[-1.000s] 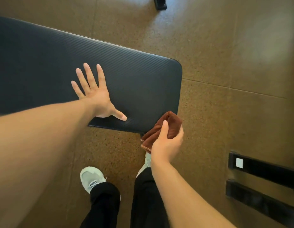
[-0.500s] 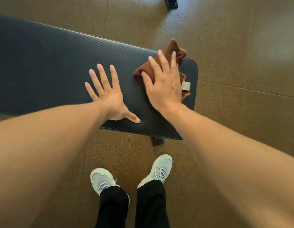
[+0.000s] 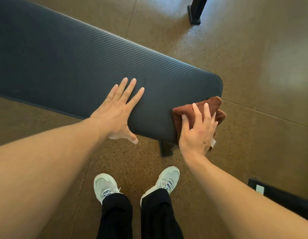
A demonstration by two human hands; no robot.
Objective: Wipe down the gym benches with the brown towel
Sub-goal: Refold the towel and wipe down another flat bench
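A dark padded gym bench (image 3: 84, 66) runs from the upper left to its rounded right end. My left hand (image 3: 117, 111) lies flat on the pad near the front edge, fingers straight and spread. The brown towel (image 3: 212, 106), folded, sits on the bench's near right corner and hangs a little past the edge. My right hand (image 3: 198, 130) presses down on the towel with fingers mostly straight, covering most of it. A small white tag shows under the hand's right side.
Speckled brown rubber floor (image 3: 253, 152) surrounds the bench. My two pale sneakers (image 3: 136, 185) stand just below the bench's front edge. A black bench foot (image 3: 165, 150) shows under the corner. Black equipment frames sit at the top right (image 3: 195, 11) and lower right (image 3: 280, 197).
My right hand has dragged the towel from the far side of the bench's end back toward me to the near right corner. My left hand stays flat on the pad.
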